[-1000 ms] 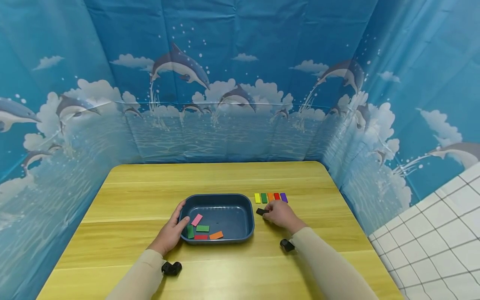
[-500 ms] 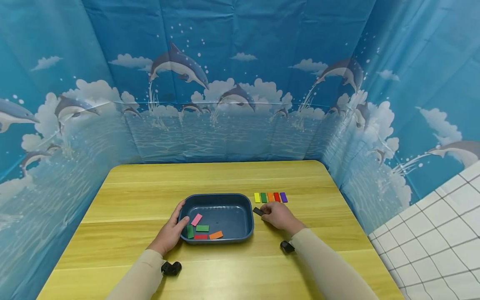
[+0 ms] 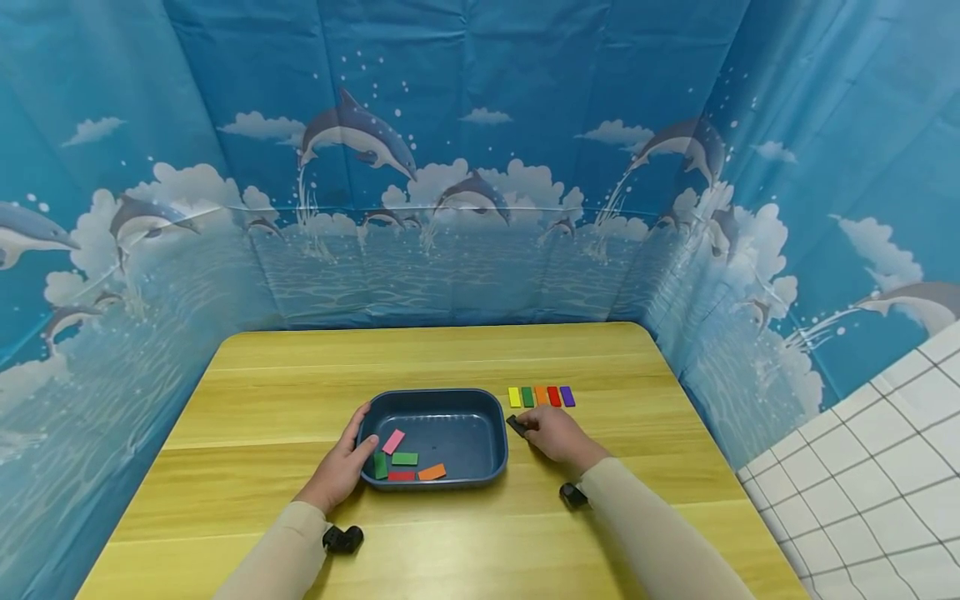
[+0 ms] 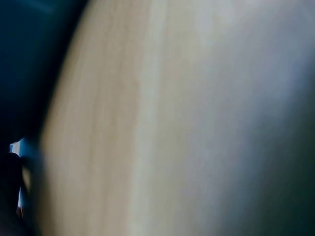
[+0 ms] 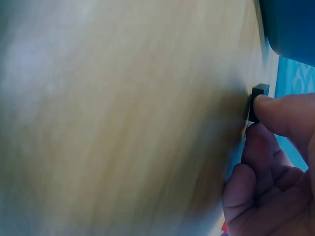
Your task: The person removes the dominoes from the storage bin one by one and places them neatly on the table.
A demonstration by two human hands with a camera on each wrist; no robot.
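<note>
- Pinching a small black block (image 3: pixel 516 426) between thumb and fingertips, the right hand (image 3: pixel 557 435) sits just right of centre in the head view, low on the wooden table (image 3: pixel 300 383); the right wrist view shows the curled fingers (image 5: pixel 275 115) closed on the block (image 5: pixel 256 101) at the right edge of the frame.
- The black block lies just beside the right wall of the blue tray (image 3: pixel 491 402), in the gap between the tray and the hand.
- The left hand (image 3: pixel 341 467) rests against the tray's lower left corner, fingers relaxed and lying along the rim, thumb pointing up the left side.
- Inside the tray, toward its lower left, lie a pink block (image 3: pixel 393 441), two green blocks (image 3: pixel 405 458), a red block (image 3: pixel 401 476) and an orange block (image 3: pixel 432 472).
- Above the right hand, a row of blocks (image 3: pixel 541 396) stands side by side on the table: yellow, green, orange, red, purple.
- The left wrist view is a blur of table surface and shows nothing of the fingers.
- A blue dolphin-print backdrop (image 3: pixel 465 167) fills the upper part of the frame.
</note>
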